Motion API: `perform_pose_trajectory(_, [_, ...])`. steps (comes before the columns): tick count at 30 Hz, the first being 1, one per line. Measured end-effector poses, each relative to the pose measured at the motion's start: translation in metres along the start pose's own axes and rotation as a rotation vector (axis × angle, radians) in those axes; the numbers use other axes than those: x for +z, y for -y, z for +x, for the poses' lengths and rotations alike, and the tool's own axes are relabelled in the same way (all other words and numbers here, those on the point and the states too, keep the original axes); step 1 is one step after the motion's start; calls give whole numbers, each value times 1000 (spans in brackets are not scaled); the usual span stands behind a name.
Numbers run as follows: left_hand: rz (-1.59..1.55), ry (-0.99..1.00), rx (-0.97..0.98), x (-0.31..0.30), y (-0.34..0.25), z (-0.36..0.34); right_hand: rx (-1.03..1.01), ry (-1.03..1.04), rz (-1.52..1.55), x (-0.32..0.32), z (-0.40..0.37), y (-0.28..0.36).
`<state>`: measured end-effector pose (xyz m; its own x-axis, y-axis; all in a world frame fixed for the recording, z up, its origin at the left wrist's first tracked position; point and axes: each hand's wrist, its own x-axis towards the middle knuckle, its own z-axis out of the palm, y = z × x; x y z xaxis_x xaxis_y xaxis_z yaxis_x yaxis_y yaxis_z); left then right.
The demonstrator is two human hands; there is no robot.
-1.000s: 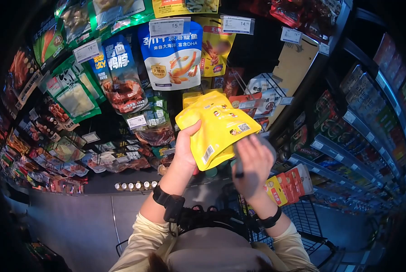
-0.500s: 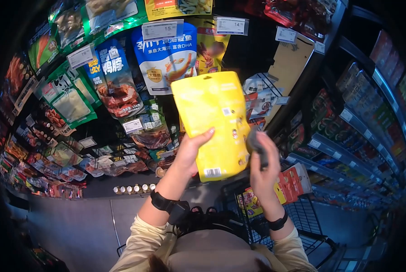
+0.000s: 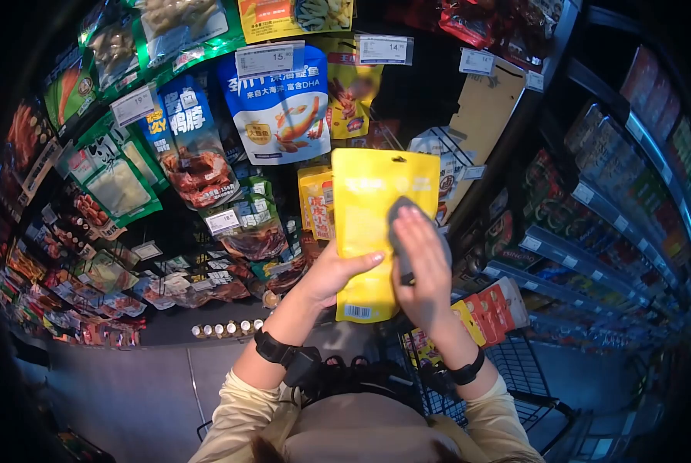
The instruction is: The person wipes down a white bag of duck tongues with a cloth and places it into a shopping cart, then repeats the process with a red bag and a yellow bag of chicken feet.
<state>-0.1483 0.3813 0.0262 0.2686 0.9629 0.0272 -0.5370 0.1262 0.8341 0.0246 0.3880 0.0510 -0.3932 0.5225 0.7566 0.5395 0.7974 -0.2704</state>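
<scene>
A yellow pouch (image 3: 361,224) with a barcode at its bottom corner is held upright in front of the hanging snacks. My left hand (image 3: 334,274) grips its lower left edge, the thumb lying across the face. A dark grey cloth-like item (image 3: 402,231) lies against the pouch's right side, under the fingers of my right hand (image 3: 423,266), which presses it on the surface. Behind the pouch hang a blue and white pouch (image 3: 280,116) and a smaller yellow packet (image 3: 353,96).
Racks of packaged snacks (image 3: 199,162) curve round the front and left. Shelves with price tags (image 3: 585,255) stand at the right. Below my right hand, a black wire cart (image 3: 515,370) holds red and yellow packets (image 3: 492,312). Small round-topped containers (image 3: 226,329) line the low shelf.
The yellow pouch has moved right and slightly down with my left hand. My right hand has brought the grey item from beside the pouch onto its face.
</scene>
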Motion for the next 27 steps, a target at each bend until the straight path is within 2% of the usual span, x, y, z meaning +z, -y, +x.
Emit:
perform_pose_trajectory(1, [0, -1, 2, 1, 5, 0, -37, 32, 12, 1, 2, 3])
perform_pose_trajectory(3, [190, 64, 25, 3, 12, -2, -50, 9, 30, -2, 13, 2])
perform_pose_trajectory(4, [342, 107, -79, 2, 11, -3, -46, -8, 32, -4, 18, -4])
perform_pose_trajectory(7, [401, 123, -23, 8, 13, -6, -23, -56, 14, -7, 26, -16])
perform_pose_trajectory(10, [337, 68, 69, 11, 8, -5, 138, -124, -39, -1, 11, -17])
perform_pose_trajectory(13, [311, 28, 136, 6, 11, 0, 98, -108, 60, 18, -7, -1])
perform_pose_trajectory(15, [590, -37, 245, 3, 24, 7, 82, -88, 104, 20, -5, 2])
perform_pose_trajectory(17, [774, 6, 277, 6, 31, 4, 63, -169, 116, 18, 4, -4])
perform_pose_trajectory(20, [859, 32, 370, 13, 36, 4, 242, -198, -2, 11, 9, -12])
perform_pose_trajectory(22, [1107, 15, 513, 13, 31, 5, 398, -186, -41, 2, 6, -13])
perform_pose_trajectory(23, [1262, -55, 527, 14, 27, 4, 422, -200, 34, -1, 1, -20])
perform_pose_trajectory(25, [1371, -245, 602, 15, 33, 6, 682, 14, 296, -12, -13, -27])
perform_pose_trajectory(26, [1397, -317, 582, 20, 36, 8, 660, 98, 346, -12, -26, -33])
perform_pose_trajectory(27, [1393, -300, 574, 23, 42, 12, 641, 180, 395, -12, -35, -34])
